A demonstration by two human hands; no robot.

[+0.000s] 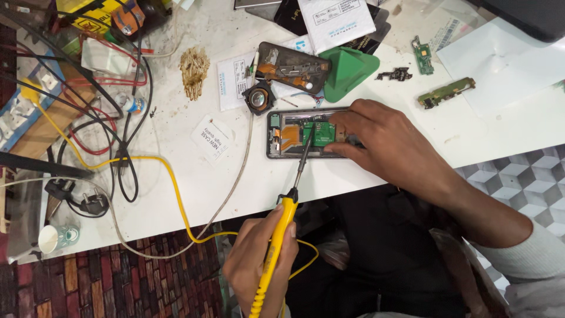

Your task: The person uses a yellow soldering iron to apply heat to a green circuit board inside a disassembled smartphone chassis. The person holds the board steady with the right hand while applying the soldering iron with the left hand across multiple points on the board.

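Desk (pixel 353 176), a broad white surface stained and scuffed, carried everything, with a tangle of black, red and yellow cables (pixel 112 135) heaped toward one end. Near its front edge lay the opened black smartphone with its back cover removed (pixel 288 134), long axis running side to side along the edge, a small green circuit board (pixel 319 133) seated inside it. The right hand (pixel 376 141) rested on the phone's right end, fingers pressed down on the frame and the board, pinning it in place; it was the nearer hand, in contact with the phone. The left hand (pixel 259 259) sat off the desk, below the phone and well apart from it, closed around the yellow-handled soldering iron (pixel 282 235). The iron's shaft slanted up and slightly right from that grip, crossing the phone's long axis, its tip meeting the green board's left edge. Beyond the phone lay a detached dark phone back panel (pixel 292 68), a green triangular plastic pry tool (pixel 348 72), a small round black speaker module (pixel 258 98) and a loose narrow green circuit strip (pixel 446 92).
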